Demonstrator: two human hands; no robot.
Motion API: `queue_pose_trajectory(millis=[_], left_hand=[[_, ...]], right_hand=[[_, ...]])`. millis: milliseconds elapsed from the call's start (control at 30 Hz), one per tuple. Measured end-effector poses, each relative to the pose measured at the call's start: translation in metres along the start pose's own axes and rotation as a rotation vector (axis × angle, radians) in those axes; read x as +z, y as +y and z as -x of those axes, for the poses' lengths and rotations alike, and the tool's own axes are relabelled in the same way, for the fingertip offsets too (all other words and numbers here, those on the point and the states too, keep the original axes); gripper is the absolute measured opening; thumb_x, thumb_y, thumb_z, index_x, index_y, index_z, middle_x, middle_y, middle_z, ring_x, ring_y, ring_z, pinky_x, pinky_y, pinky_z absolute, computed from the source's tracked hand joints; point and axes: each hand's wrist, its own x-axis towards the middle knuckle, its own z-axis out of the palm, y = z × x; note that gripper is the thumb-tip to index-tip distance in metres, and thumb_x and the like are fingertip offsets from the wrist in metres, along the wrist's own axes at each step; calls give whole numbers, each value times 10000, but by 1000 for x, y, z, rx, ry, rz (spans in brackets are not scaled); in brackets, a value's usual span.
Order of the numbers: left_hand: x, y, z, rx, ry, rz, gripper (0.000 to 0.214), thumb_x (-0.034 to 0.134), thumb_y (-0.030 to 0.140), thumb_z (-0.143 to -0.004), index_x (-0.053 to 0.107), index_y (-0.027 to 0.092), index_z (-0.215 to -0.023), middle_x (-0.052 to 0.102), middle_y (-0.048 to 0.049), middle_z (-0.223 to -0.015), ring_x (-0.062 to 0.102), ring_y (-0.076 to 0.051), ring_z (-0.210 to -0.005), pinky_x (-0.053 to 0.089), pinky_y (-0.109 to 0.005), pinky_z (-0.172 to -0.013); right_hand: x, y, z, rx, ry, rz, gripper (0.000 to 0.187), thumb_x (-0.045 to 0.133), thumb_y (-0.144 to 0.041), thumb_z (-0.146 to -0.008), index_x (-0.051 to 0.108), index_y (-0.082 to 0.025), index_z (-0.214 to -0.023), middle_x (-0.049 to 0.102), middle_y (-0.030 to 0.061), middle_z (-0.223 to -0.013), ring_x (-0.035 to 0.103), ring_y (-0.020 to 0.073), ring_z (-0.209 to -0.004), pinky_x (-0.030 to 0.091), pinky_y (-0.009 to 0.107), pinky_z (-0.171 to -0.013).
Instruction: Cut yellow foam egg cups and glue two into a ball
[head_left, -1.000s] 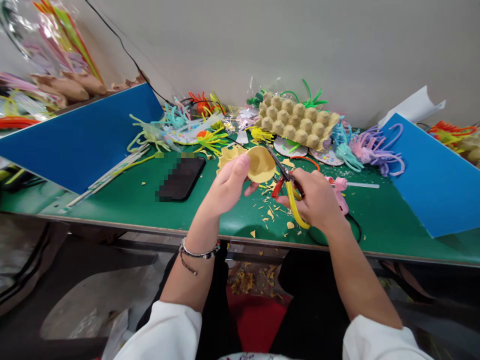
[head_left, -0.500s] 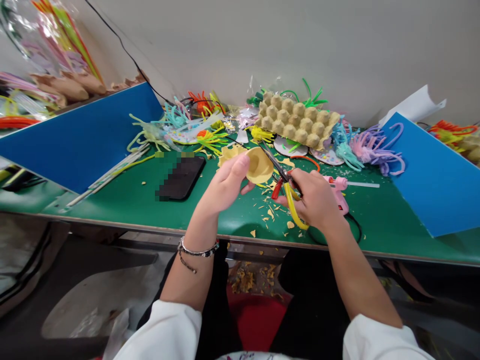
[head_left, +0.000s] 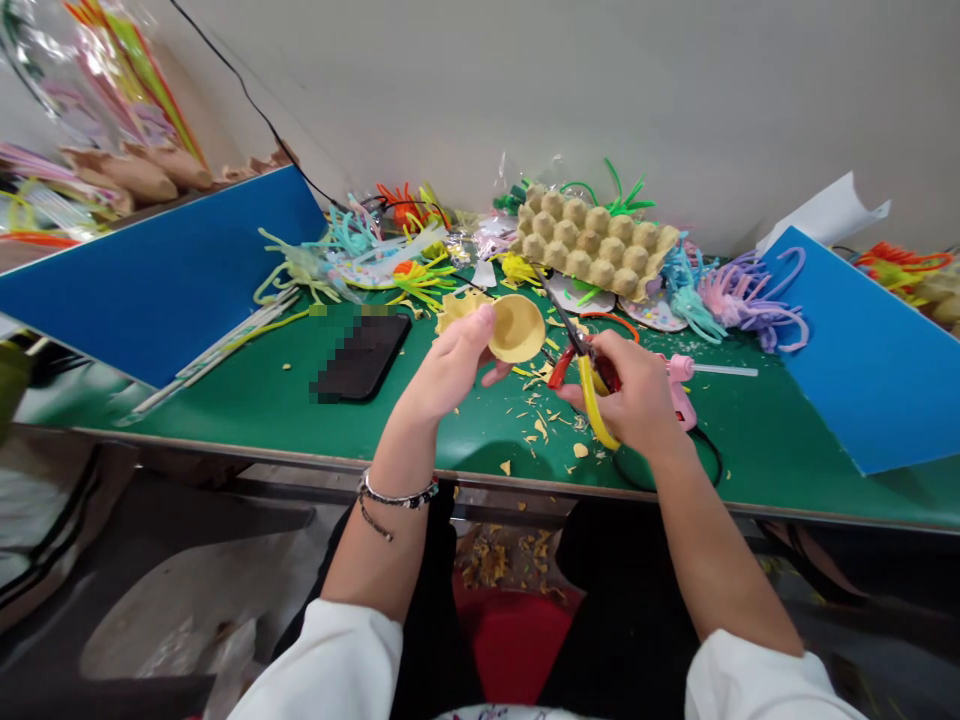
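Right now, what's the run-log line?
left hand: holds yellow cup | right hand: holds scissors | blades: apart from cup | scraps: on green table

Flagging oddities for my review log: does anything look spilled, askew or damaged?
Yes, mostly litter: yellowish scraps lie strewn, ungathered, over the green table near the scissors, with more below its near edge. The egg tray also sits askew over colourful craft pieces.

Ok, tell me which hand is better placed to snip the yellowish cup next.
Probably the right hand: it holds the scissors close beside the cup, which the left hand holds.
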Motion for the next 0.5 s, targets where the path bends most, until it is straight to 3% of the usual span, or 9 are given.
queue_pose_trajectory(millis=[100,267,367,500], left_hand=[[-2,-7,1,-19,61,-6,587,429,719,-839,584,167,-717,464,26,-518,407,-64,-391,290,-188,-343],[-4,-17,7,-133,208,-27,609,396,717,-850,652,169,-923,598,-21,-650,662,-180,-705,520,-229,-515],[-4,-19,9,-155,237,-43,650,344,726,-860,655,165,-966,602,-32,-668,673,-199,-762,547,-254,-551],[-3,-20,8,-110,199,-76,710,270,748,-865,660,160,-944,535,-22,-605,643,-178,-668,502,-233,-480]], right_hand=[[-1,0,0,-32,-31,13,535,496,-757,-742,445,-224,-738,468,-34,-627,347,121,-551,249,279,-565],[0,0,1,-75,-34,82,524,451,-745,-790,447,-223,-738,483,-22,-648,367,131,-572,258,294,-598],[1,0,1,-93,-18,119,494,436,-708,-824,444,-224,-725,483,-17,-639,393,138,-585,265,299,-602],[1,0,1,-122,-7,104,452,446,-626,-867,406,-223,-665,467,-21,-604,408,131,-581,277,287,-591]])
